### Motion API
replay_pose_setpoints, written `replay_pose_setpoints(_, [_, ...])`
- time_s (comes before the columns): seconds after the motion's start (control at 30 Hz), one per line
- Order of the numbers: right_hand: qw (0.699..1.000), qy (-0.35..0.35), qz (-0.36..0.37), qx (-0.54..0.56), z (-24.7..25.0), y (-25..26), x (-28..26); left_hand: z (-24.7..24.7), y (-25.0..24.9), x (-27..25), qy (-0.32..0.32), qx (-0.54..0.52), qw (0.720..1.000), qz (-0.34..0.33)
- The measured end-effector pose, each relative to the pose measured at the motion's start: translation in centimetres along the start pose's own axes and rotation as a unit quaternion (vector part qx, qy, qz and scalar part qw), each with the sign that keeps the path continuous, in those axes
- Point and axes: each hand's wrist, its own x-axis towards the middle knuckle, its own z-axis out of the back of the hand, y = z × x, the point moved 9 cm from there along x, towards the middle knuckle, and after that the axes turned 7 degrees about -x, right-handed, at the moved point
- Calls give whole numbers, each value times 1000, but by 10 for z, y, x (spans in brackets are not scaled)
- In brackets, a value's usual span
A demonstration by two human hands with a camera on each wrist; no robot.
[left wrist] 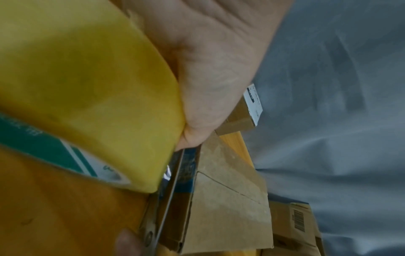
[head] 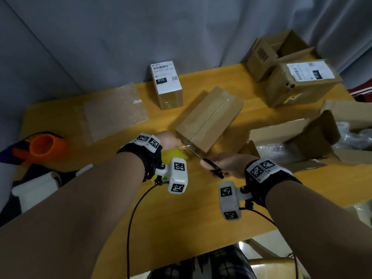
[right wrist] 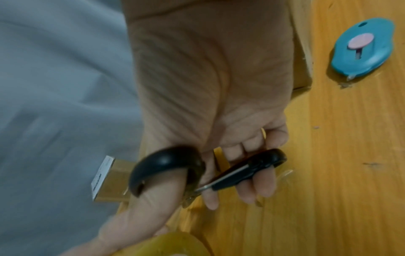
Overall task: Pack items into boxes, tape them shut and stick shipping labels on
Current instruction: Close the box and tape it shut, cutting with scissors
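A closed cardboard box [head: 209,117] lies at the middle of the wooden table [head: 181,218]. My left hand [head: 168,140] grips a yellowish roll of tape [head: 175,156] at the box's near left corner; the roll [left wrist: 87,86] fills the left wrist view. A clear strip of tape [head: 184,147] runs from the roll to the box. My right hand [head: 225,165] holds black-handled scissors [head: 213,168], thumb and fingers through the loops [right wrist: 171,166]. The blades [left wrist: 173,181] lie against the tape strip beside the box's end [left wrist: 228,207].
A labelled small box [head: 167,85] stands behind. More boxes, one labelled [head: 302,83], sit at the back right, opened cartons with plastic wrap [head: 291,141] at right. A bubble-wrap sheet [head: 114,111] and an orange tape dispenser [head: 44,146] lie left. A blue box cutter [right wrist: 363,46] lies on the table.
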Motion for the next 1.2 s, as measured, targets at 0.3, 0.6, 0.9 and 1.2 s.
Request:
replay_pose_setpoints(0.3, [996,-75,33,22,18,-7,13,1,1,4,-30,-40,998,33])
replay_pose_setpoints(0.6, [993,-104,48,15,21,3,13,2,2,8,-45,-45,998,16])
replay_pose_setpoints(0.9, [987,-144,-3,-74,25,-1,15,2,19,6,-64,-95,993,-12])
replay_pose_setpoints(1.2, [899,-156,-79,-401,12,-7,23,5,44,-14,-125,-208,964,-109])
